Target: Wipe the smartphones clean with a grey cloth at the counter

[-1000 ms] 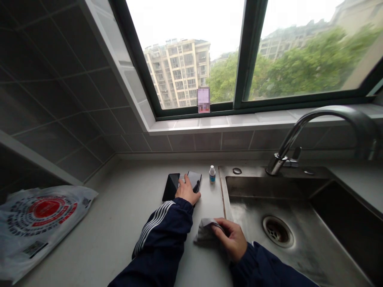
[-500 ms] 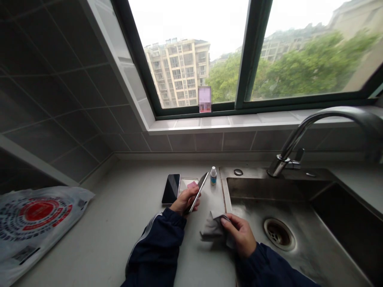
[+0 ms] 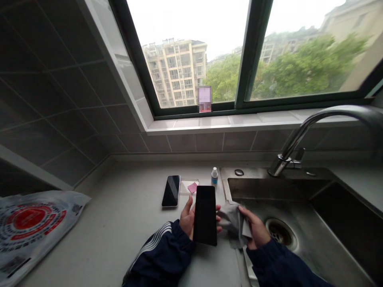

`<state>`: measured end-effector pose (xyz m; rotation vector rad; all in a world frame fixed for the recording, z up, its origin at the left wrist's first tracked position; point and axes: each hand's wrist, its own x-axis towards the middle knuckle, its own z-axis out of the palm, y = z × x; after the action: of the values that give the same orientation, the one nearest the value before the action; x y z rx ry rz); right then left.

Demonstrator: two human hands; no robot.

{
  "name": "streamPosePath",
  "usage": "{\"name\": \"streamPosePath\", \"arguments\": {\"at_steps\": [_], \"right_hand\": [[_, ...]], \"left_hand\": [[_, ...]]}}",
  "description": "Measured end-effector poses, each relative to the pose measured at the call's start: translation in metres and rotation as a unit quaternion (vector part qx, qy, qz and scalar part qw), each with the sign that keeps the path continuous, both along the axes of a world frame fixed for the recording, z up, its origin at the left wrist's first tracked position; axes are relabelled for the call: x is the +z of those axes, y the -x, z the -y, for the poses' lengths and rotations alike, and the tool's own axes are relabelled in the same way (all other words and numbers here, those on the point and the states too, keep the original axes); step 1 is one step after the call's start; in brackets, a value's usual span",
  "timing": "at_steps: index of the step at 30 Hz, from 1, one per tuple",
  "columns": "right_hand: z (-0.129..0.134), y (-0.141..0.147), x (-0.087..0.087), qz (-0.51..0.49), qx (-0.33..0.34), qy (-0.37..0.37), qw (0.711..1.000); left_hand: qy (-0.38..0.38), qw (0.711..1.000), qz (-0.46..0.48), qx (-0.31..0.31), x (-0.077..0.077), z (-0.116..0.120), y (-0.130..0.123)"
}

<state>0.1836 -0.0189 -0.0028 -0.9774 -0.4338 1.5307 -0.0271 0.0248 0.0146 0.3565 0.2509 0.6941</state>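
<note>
A black smartphone rests in my left hand, its dark screen facing up toward me. The fingertips of that hand show past the phone's right edge. Pinched in my right hand is a grey cloth, hanging in folds just right of the phone. A second phone lies flat on the counter, screen up. Beside it sits a clear phone case with a small pink piece on it. Behind the held phone stands a small bottle with a white cap and blue label.
A steel sink with a drain takes up the right side, under a curved faucet. On the left of the counter lies a printed plastic bag. A window rises behind the tiled ledge.
My left hand has turned the phone from edge-on to screen up and brought it closer and to the right. The cloth in my right hand has shifted right and spread out.
</note>
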Motion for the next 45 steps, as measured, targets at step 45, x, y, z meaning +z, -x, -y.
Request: {"name": "streamPosePath", "arguments": {"at_steps": [45], "right_hand": [[0.04,0.029,0.018,0.602,0.049,-0.497,0.623]], "left_hand": [[0.044,0.999,-0.01,-0.015,0.007,0.02,-0.032]]}}
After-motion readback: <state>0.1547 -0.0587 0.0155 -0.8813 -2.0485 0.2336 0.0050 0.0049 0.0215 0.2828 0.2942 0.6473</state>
